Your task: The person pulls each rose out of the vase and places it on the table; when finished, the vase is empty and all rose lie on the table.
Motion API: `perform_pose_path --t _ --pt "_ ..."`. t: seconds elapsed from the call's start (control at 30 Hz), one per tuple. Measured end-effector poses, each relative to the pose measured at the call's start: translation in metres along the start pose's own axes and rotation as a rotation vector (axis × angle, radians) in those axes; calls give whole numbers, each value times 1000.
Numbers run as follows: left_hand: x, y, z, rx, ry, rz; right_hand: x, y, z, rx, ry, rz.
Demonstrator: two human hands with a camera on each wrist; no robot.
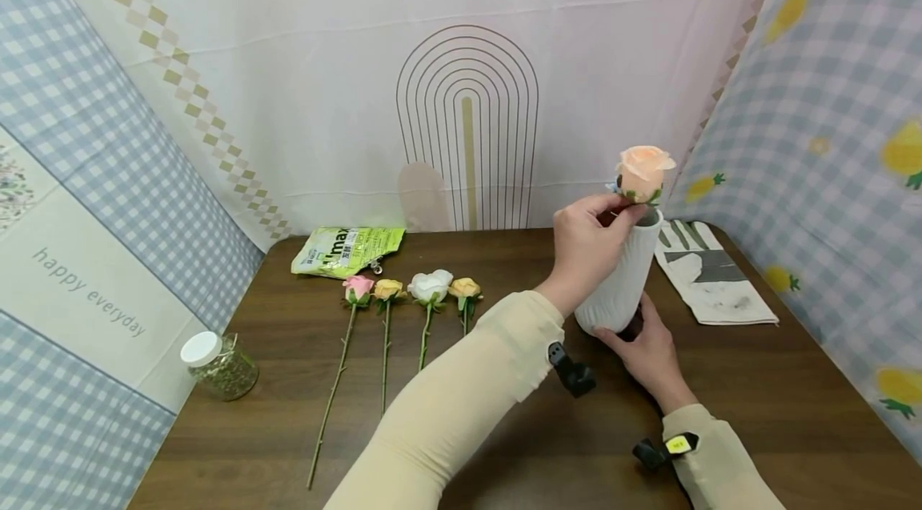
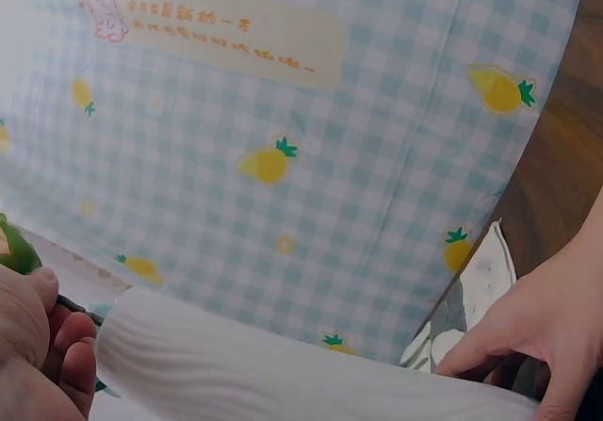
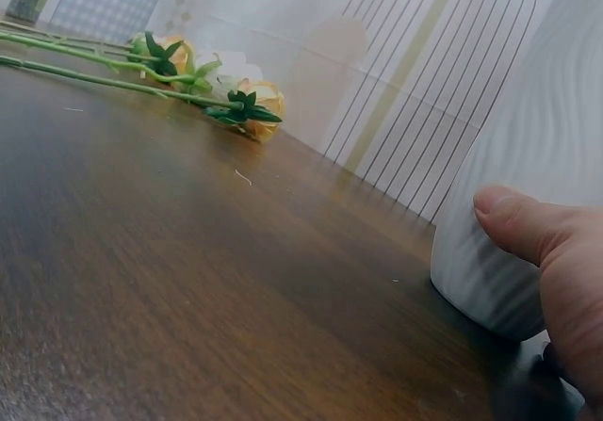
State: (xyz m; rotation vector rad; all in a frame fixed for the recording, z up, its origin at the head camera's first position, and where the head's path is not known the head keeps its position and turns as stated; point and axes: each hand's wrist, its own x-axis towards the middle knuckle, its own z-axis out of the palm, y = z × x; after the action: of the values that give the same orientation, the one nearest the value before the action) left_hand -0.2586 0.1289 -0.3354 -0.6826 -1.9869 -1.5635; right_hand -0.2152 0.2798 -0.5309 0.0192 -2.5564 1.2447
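A peach rose stands over the mouth of a white ribbed vase, its stem running down into the opening. My left hand pinches that stem just under the bloom. Low on the vase, my right hand grips the base, thumb on the near side; the right wrist view shows that thumb against the vase wall. The vase leans slightly to the right in the head view. A bit of blue, partly hidden, shows behind the peach rose.
Left of the arms lie a pink rose, a white rose and two yellow roses on the brown table. Behind them is a green packet. A lidded jar stands far left; a folded cloth lies right.
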Motion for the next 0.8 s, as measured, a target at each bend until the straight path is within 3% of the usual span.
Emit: perform_pose_path --t 0.47,0.8 --pt "0 -7 -1 -68 22 -1 1 4 1 16 18 -26" --pt "2 -6 -2 -179 49 12 2 1 2 18 26 -54"
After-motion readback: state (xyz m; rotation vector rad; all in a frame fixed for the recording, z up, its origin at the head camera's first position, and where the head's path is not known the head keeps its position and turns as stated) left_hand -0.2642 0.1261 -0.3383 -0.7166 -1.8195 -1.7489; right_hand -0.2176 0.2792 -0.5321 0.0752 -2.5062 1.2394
